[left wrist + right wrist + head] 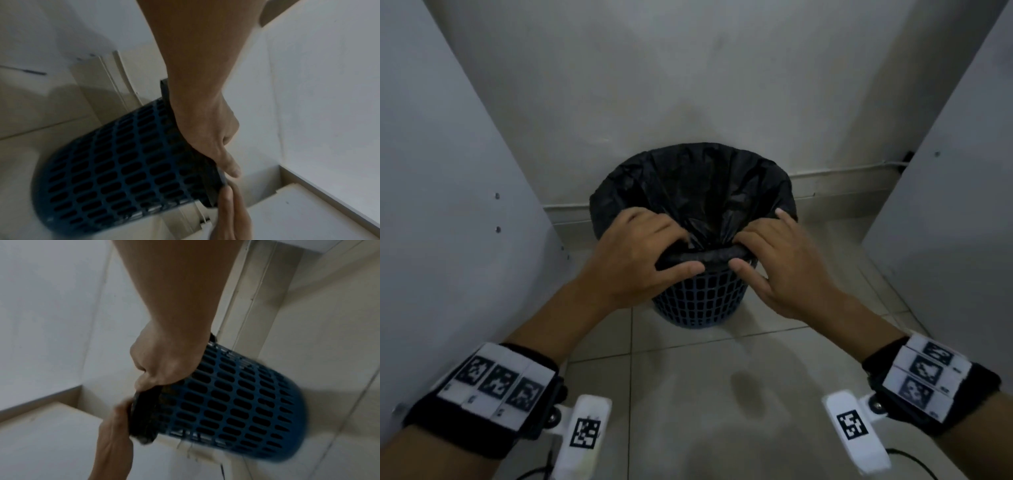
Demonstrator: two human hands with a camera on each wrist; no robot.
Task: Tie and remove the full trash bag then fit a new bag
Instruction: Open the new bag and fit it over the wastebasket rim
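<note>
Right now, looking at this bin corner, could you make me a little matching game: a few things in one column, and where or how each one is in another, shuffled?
Column one:
1. black bag
2. blue basket
3. left hand
4. right hand

Column two:
A. stands on the tiled floor near the wall
B. grips the rolled bag edge at the near rim, on the right side
C. lines the basket, its edge folded over the rim
D. grips the rolled bag edge at the near rim, on the left side

Pairs: 1-C, 2-A, 3-D, 4-B
</note>
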